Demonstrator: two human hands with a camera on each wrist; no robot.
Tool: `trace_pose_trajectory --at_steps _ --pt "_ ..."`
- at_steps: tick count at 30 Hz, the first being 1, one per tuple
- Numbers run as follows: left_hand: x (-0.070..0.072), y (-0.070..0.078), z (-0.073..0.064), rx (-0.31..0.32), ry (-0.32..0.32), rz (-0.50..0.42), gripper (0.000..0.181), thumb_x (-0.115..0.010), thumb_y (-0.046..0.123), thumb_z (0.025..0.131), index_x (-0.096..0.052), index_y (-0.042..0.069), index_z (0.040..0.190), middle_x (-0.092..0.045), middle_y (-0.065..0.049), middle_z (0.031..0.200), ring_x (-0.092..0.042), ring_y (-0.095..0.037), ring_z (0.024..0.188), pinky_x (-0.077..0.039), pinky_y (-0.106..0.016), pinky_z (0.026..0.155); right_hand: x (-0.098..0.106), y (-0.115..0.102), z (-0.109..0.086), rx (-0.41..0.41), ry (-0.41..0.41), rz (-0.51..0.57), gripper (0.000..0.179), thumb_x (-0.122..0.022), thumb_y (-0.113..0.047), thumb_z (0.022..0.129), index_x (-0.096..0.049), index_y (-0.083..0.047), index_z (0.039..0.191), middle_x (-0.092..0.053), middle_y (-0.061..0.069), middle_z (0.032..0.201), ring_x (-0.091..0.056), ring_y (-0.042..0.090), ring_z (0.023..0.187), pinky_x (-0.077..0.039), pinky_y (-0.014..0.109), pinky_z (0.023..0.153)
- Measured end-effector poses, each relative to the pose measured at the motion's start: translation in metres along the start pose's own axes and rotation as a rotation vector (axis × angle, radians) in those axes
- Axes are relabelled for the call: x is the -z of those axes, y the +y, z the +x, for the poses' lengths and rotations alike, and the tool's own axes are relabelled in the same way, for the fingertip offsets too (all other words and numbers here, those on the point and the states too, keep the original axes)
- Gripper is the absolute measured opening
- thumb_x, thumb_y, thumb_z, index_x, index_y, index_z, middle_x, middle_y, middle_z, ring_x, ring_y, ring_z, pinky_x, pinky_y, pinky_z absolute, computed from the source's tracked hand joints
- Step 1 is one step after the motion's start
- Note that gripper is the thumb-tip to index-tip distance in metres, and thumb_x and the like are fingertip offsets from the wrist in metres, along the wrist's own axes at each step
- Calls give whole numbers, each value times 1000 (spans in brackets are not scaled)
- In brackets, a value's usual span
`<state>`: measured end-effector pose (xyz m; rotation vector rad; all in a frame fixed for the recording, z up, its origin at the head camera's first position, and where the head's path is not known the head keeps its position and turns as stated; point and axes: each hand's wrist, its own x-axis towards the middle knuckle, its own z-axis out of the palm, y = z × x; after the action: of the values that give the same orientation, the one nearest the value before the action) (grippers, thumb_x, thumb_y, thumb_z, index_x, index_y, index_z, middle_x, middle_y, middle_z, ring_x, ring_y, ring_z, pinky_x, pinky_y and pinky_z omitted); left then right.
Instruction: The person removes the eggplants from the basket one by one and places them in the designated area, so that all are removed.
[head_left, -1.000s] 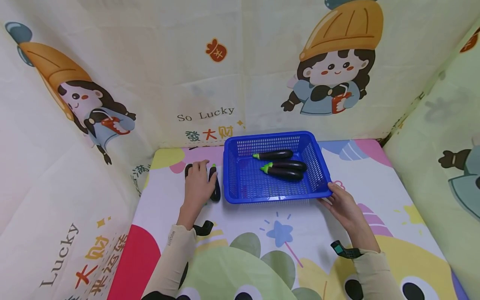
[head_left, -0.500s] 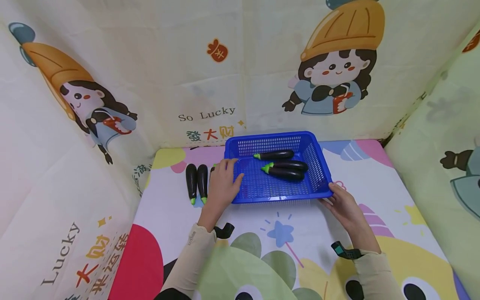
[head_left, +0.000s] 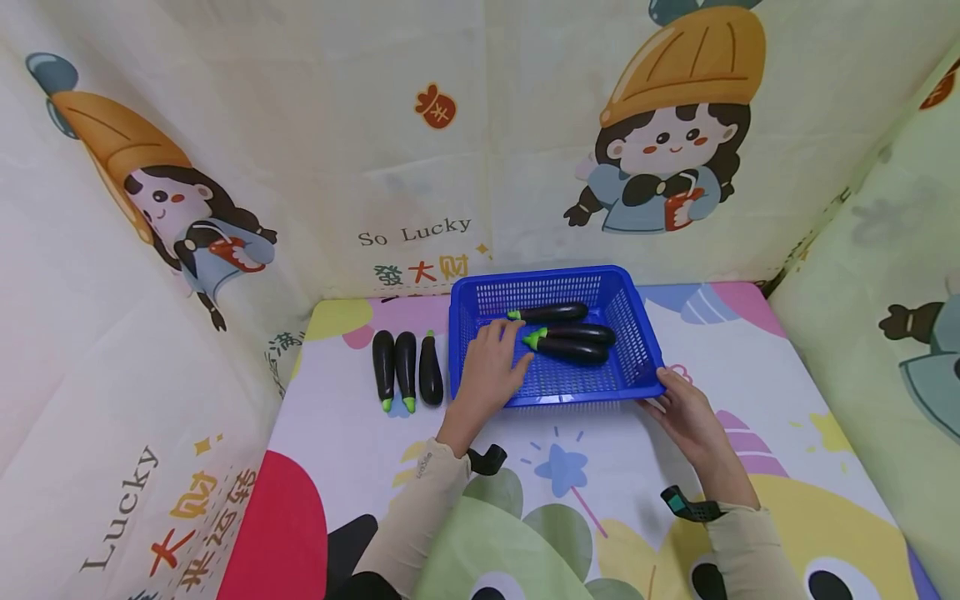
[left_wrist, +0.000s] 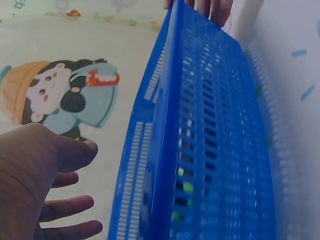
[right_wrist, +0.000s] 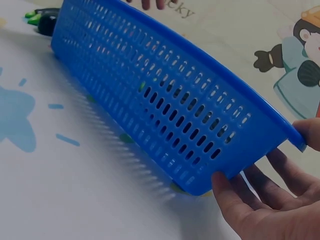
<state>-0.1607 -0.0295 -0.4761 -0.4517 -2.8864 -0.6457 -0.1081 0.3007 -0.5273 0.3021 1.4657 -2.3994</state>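
Observation:
A blue slotted plastic basket [head_left: 487, 383] stands near the back of the table with three dark eggplants in it. One eggplant [head_left: 555, 312] lies at the back, and a pair [head_left: 573, 348] lies in front, green stems to the left. My left hand [head_left: 491, 367] hangs over the basket's left part, fingers spread and holding nothing; the left wrist view shows the hand [left_wrist: 45, 185] above the rim. At the basket's front right corner my right hand [head_left: 693, 417] grips the rim, thumb on top and fingers below, as in the right wrist view [right_wrist: 270, 200].
Left of the basket, three more eggplants lie side by side: a left one [head_left: 383, 371], a middle one [head_left: 406, 371] and a right one [head_left: 431, 371] with its stem pointing back. Printed cloth walls [head_left: 337, 167] enclose the patterned table [head_left: 480, 450] at the back and sides.
My left hand has moved right, from over the loose eggplants to above the basket's left part, uncovering the three on the table. The right hand keeps its grip on the basket corner.

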Motion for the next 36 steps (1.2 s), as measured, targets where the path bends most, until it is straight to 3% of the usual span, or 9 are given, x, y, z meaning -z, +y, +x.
trace_pose_trajectory --at_steps 6,12,21,36 --pt "-12 13 9 -37 -47 -16 57 -66 39 102 -49 18 152 -55 -11 148 -53 -32 137 -49 -51 111 0 2 0 12 -2 44 34 -49 -27 111 -52 -19 144 -67 -11 131 -63 7 124 -59 27 98" --pt "-28 25 17 -47 -116 -41 59 -68 39 101 -47 21 154 -52 -8 153 -49 -30 141 -47 -52 114 -1 -1 -1 -24 37 7 46 -50 -32 110 -42 -20 155 -60 -12 135 -59 7 126 -58 24 97" --pt "-54 38 27 -81 -158 19 61 -68 42 101 -46 23 154 -53 -6 152 -50 -30 140 -46 -52 114 -2 -1 2 -45 62 -11 51 -51 -35 110 -36 -20 156 -55 -12 139 -52 9 132 -56 24 102" --pt "-70 44 43 -134 -218 120 60 -66 43 102 -45 24 155 -54 -4 150 -50 -29 140 -47 -53 115 -1 -2 4 -59 63 -22 62 -50 -37 110 -25 -17 163 -51 -11 142 -49 9 134 -56 21 99"
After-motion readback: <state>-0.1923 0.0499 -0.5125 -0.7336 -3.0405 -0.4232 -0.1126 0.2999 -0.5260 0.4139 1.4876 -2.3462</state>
